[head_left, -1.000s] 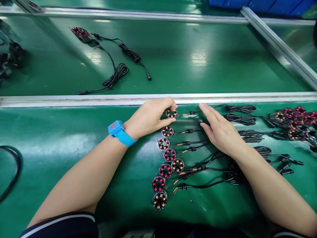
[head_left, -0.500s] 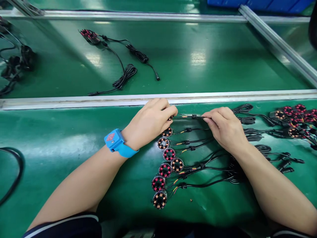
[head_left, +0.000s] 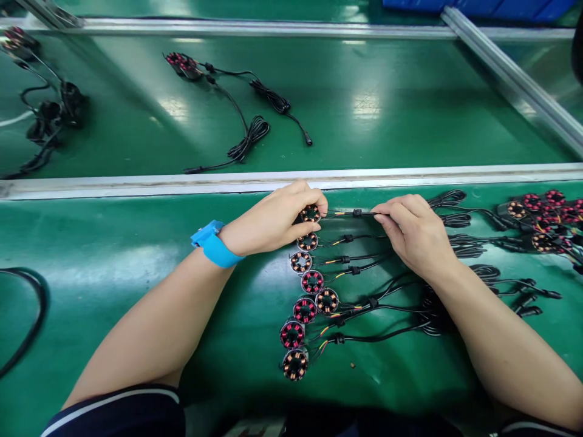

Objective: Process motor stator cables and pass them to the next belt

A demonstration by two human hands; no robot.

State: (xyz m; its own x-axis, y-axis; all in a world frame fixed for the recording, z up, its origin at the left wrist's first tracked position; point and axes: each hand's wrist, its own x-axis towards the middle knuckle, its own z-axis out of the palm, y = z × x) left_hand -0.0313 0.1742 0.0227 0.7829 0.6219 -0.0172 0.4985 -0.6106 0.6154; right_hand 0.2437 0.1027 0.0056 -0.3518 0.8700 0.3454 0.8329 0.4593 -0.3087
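Observation:
My left hand (head_left: 291,215), with a blue wristband, is closed around a copper-wound motor stator (head_left: 311,213) at the top of a column, thumb on the near side and fingers on the far side. Thin coloured wires lead right from it to a black cable (head_left: 370,214) with a small black grommet (head_left: 357,213). My right hand (head_left: 412,233) pinches this cable between thumb and fingertips. Below, touching or close together, lie several more stators with copper or red windings, such as a red one (head_left: 312,282), their cables running right under my right forearm.
More stators (head_left: 532,202) are heaped at the right, near coiled cables (head_left: 467,247). Beyond a pale rail (head_left: 136,186), a green belt carries red-wound stators (head_left: 183,65) with cables. A black cable loop (head_left: 39,315) lies at the left.
My left hand has turned and its thumb and fingers have spread apart, uncovering more of the top stator. My right hand stays on the cable. The parts on the far belt have shifted right.

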